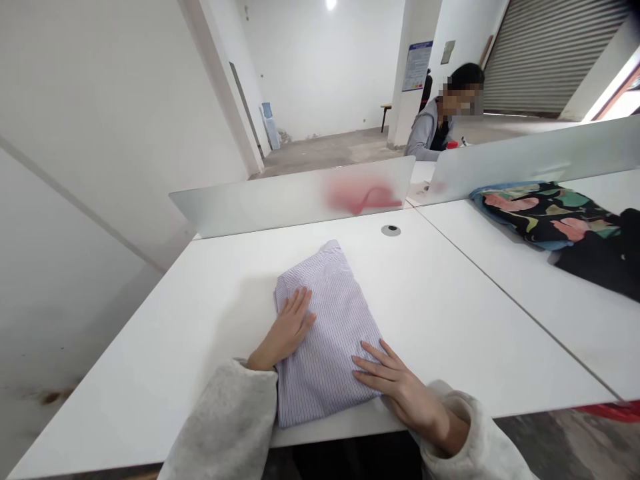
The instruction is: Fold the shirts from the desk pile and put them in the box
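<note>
A folded shirt (333, 320) with thin purple and white stripes lies on the white table (210, 320) in front of me. Its narrower end with the collar-like fold points away. My left hand (293, 323) rests flat on its left edge, fingers stretched out. On the lower right edge, my right hand (395, 380) lies with its fingers spread over the cloth. Neither hand grips anything. The underside of the shirt is hidden.
Frosted dividers (260, 203) run along the table's far edge, with something red blurred behind. A cable hole cover (391, 231) sits near the back. Dark floral clothes (550, 213) are piled at the right. Beyond the divider sits a person (425, 133) in grey.
</note>
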`<action>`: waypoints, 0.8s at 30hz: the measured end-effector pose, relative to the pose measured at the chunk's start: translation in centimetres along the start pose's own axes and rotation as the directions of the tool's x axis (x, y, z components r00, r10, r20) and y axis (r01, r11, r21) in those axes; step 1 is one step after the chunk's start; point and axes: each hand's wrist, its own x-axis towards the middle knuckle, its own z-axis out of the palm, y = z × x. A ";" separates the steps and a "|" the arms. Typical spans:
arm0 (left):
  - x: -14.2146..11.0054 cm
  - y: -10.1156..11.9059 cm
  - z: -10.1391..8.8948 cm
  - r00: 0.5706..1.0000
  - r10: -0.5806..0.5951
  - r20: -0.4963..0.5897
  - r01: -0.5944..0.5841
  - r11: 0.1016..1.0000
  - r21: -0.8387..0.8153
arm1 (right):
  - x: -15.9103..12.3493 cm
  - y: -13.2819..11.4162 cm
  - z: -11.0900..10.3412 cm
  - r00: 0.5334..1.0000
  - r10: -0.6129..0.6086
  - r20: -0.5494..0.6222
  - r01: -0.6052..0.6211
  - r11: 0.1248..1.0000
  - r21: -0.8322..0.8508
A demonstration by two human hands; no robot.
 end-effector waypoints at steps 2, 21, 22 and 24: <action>0.4 -0.5 1.4 0.999 -0.041 -0.003 0.041 0.994 0.098 | 0.0 0.2 0.1 1.000 -0.002 0.002 0.002 1.000 -0.004; -7.2 13.3 6.9 0.968 0.222 -0.122 -0.182 0.945 0.270 | 10.0 6.2 -4.6 0.994 -0.060 0.088 0.083 0.952 -0.296; -7.3 13.9 7.7 0.971 0.204 -0.129 -0.168 0.954 0.247 | 11.0 7.5 -4.0 0.988 -0.073 0.138 0.112 0.949 -0.295; -7.2 14.4 8.7 0.975 0.176 -0.135 -0.146 0.967 0.207 | 12.6 9.8 -3.1 0.965 -0.101 0.244 0.166 0.950 -0.265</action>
